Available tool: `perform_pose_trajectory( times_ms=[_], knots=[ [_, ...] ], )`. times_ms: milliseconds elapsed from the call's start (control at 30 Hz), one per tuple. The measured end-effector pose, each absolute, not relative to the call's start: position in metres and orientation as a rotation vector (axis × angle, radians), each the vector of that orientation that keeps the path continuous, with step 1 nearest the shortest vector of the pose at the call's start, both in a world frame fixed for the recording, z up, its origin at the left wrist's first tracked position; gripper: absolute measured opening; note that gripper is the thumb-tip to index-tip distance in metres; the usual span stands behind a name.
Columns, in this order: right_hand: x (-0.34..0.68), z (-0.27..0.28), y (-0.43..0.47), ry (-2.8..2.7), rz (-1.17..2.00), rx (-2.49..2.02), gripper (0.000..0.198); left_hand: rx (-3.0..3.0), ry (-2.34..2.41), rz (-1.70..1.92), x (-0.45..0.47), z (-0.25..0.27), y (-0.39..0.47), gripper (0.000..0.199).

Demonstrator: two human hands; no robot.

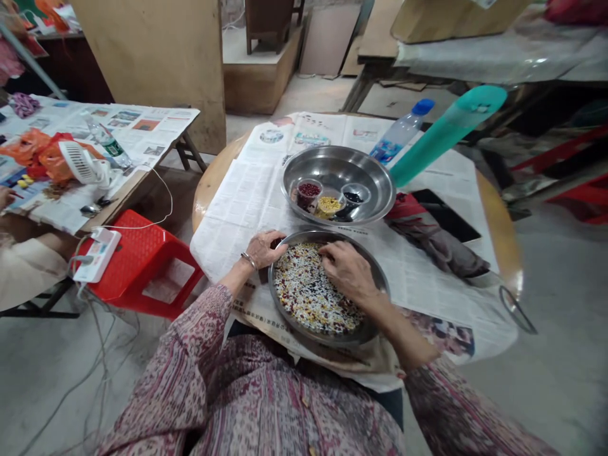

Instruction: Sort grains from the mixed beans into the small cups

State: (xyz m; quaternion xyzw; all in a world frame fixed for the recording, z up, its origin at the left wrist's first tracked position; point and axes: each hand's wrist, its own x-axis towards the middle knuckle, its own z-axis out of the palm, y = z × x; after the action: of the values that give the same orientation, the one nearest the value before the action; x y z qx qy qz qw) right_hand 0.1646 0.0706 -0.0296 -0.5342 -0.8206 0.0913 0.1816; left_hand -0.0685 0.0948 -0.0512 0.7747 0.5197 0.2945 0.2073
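Newspaper [237,209] covers the table [501,234], where the grains [304,288] lie in the near pan [369,332] directly beneath the right hand [350,271], fingers bent narrow, while the left hand [264,247] touches only the rim, either one's hold unclear to me.

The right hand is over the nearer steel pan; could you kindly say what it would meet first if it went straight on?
Most likely the mixed beans and grains in the steel pan: the right hand points down and leftward into them. It may be touching them; depth is unclear.
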Motion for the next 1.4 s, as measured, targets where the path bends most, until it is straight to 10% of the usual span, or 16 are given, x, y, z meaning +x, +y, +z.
perform_pose_trajectory(
  times_ms=[900,1400],
  knots=[
    [0.162,-0.034,-0.016,-2.623,0.481,-0.841,0.018,2.644,1.617,-0.014,-0.049,-0.002,0.072,0.027],
    [0.195,-0.058,0.016,-2.209,0.095,-1.475,0.032,2.712,1.602,-0.052,-0.044,0.001,0.07,0.029]
  ],
)
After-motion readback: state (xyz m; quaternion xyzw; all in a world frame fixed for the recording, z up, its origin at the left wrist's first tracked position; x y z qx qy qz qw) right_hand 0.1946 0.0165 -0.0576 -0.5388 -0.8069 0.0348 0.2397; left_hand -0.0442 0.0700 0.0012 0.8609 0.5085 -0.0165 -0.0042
